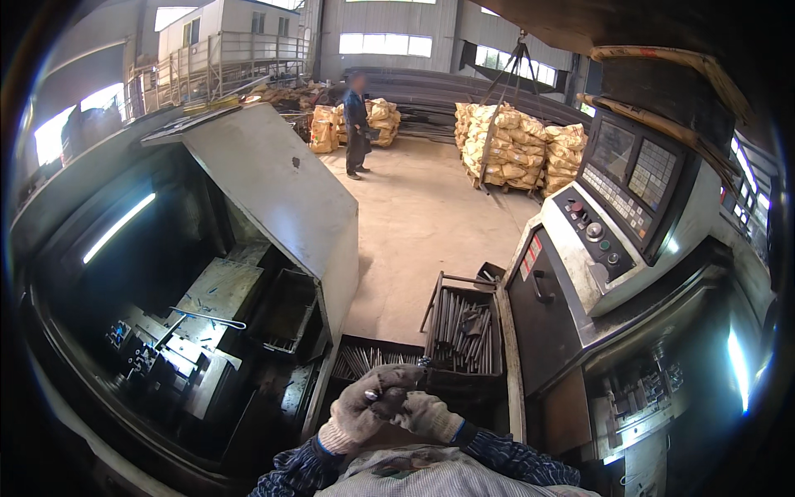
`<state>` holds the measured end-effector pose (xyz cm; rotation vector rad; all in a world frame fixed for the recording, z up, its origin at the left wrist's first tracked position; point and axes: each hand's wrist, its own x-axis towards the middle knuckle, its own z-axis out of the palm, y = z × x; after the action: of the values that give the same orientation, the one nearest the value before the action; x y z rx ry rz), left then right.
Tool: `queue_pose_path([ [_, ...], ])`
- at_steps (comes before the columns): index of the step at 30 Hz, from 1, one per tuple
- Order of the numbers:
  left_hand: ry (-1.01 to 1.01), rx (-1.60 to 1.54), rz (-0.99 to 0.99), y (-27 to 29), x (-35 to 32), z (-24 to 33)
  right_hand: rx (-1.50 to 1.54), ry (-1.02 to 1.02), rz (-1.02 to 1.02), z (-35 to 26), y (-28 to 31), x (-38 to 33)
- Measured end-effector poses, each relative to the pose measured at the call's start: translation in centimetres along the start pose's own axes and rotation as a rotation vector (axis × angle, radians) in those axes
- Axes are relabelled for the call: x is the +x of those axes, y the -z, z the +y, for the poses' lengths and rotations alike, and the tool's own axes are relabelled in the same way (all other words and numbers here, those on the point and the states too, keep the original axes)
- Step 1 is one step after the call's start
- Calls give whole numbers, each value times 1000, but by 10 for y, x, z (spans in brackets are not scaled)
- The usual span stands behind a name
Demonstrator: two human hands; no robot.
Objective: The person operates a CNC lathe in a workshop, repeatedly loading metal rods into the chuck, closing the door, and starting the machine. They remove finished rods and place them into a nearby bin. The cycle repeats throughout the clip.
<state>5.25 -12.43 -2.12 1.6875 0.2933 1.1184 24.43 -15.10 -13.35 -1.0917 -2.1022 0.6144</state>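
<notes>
Both my hands wear grey work gloves with pale cuffs and meet in front of my body. My left hand [360, 407] is closed around a small metal piece [372, 395]; only its shiny end shows between the fingers. Pressed up against it is my right hand [429, 416], its fingers curled in and what they hold, if anything, hidden. Just beyond the hands stands a metal bin of dark metal rods [462, 331]. Beside it, to the left, lie more thin rods [364, 360] in a low tray.
An open lathe [207, 290] with a lit interior stands at left. To the right are a machine control panel [609, 224] and a second lit machine [638, 406]. Farther off, a person [356, 128] stands near stacked yellow sacks [509, 145] hung from hoist straps.
</notes>
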Motion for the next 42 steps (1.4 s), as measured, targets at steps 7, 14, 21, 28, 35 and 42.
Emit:
queue_pose_path([
  [7,216,29,152,21,-18,10,548,-245,29,7,4,16],
  [14,382,100,163,35,-6,-3,812,-613,34,30,19,34],
  [21,584,243,407,56,24,-18,289,-677,231,79,40,44],
  [28,694,351,329,60,71,-49,318,-806,391,141,78,37],
  [35,706,336,356,51,108,-56,112,-988,332,177,101,57],
  [42,588,436,406,60,106,-75,290,-909,326,227,73,79],
])
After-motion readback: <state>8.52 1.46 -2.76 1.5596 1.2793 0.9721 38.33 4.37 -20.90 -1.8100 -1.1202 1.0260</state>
